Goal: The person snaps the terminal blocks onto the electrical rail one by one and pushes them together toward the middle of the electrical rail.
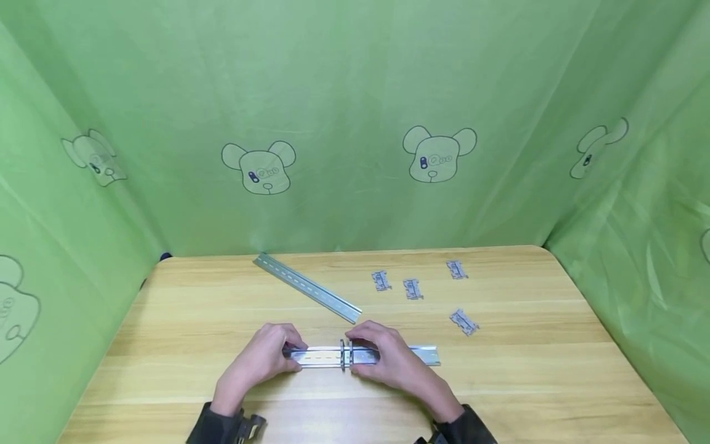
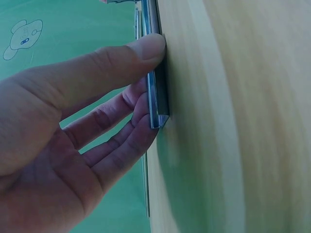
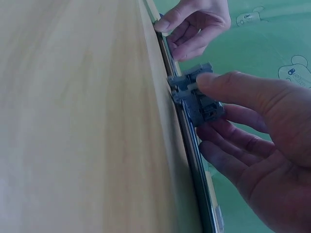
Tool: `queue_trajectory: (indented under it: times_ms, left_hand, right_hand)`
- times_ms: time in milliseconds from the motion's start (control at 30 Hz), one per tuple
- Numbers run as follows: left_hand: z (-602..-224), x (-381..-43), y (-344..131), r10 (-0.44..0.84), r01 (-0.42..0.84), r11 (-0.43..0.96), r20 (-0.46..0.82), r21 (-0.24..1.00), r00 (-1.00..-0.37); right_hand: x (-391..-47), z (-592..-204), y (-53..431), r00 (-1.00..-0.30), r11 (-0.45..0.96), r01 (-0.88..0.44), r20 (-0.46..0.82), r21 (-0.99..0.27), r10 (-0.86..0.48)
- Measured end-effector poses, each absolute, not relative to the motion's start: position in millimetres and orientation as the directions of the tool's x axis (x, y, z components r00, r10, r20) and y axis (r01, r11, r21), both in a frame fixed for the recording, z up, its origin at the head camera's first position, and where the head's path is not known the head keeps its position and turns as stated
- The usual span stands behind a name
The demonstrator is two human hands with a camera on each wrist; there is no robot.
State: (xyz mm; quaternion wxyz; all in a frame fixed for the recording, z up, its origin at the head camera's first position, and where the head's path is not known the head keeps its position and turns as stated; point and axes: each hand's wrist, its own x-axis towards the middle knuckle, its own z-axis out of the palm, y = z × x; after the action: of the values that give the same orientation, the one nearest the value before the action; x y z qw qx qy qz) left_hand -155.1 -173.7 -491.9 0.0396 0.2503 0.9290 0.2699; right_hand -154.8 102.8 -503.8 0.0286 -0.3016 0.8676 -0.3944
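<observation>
A slotted metal DIN rail [image 1: 318, 358] lies crosswise near the front of the table in the head view. My left hand [image 1: 268, 353] pinches its left end, thumb on the near edge and fingers on the far edge; the left wrist view shows this grip on the rail [image 2: 154, 97]. Two grey terminal blocks stand side by side on the rail, a left one [image 1: 342, 356] and a right one [image 3: 201, 109]. My right hand [image 1: 391, 362] grips the right block between thumb and fingers. Whether that block is fully seated on the rail I cannot tell.
A second DIN rail [image 1: 307, 287] lies slanted behind the hands. Several loose grey terminal blocks lie flat at the back right, one [image 1: 464, 322] nearest the right hand. Green curtains [image 1: 355, 123] enclose the wooden table [image 1: 183, 308] at the back and sides.
</observation>
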Motion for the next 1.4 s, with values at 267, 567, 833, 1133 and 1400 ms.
queue_trajectory:
  times_ms: [267, 567, 833, 1133, 1400]
  left_hand:
    - [-493, -155, -175, 0.476, 0.423, 0.729, 0.046, 0.538, -0.878]
    - [-491, -160, -173, 0.479, 0.431, 0.73, 0.053, 0.53, -0.876]
    - [-489, -157, -175, 0.481, 0.415, 0.723, 0.029, 0.552, -0.876]
    - [-494, -155, -176, 0.483, 0.434, 0.719, 0.058, 0.543, -0.874]
    - [-496, -156, -176, 0.493, 0.45, 0.715, 0.07, 0.535, -0.867]
  right_hand:
    - [-168, -491, 142, -0.843, 0.549, -0.483, 0.192, -0.682, -0.503]
    - [-186, -477, 207, -0.851, 0.655, -0.502, 0.19, -0.565, -0.489]
    - [-197, -472, 252, -0.822, 0.729, -0.55, 0.107, -0.407, -0.56]
    - [-200, -477, 269, -0.77, 0.748, -0.625, 0.021, -0.224, -0.637]
    - [-204, -480, 271, -0.749, 0.728, -0.654, 0.04, -0.205, -0.662]
